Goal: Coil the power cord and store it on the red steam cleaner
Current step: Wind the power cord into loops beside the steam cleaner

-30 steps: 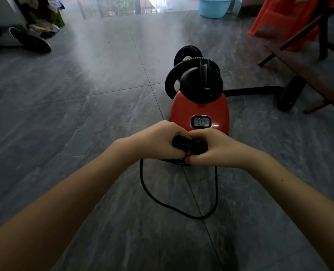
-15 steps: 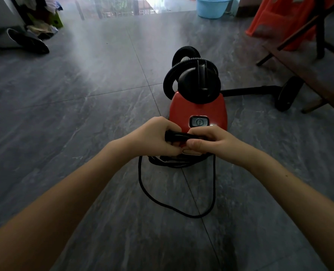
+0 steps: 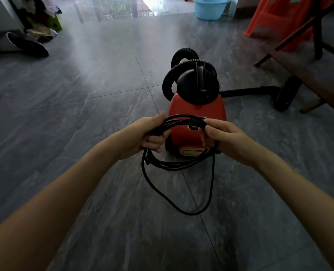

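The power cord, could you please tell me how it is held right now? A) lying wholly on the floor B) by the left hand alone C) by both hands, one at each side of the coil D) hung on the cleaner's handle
C: the left hand and the right hand each grip a side of the coiled power cord, with one loose loop hanging below.

Both hands hold black power cord (image 3: 179, 122) stretched into oval coil in front of red steam cleaner (image 3: 196, 118). Left hand (image 3: 147, 134) closed on one end of coil, right hand (image 3: 220, 138) on other. Loose loop hangs down onto grey tiled floor (image 3: 84, 124). Ribbed black hose (image 3: 167, 83) wraps cleaner's top.
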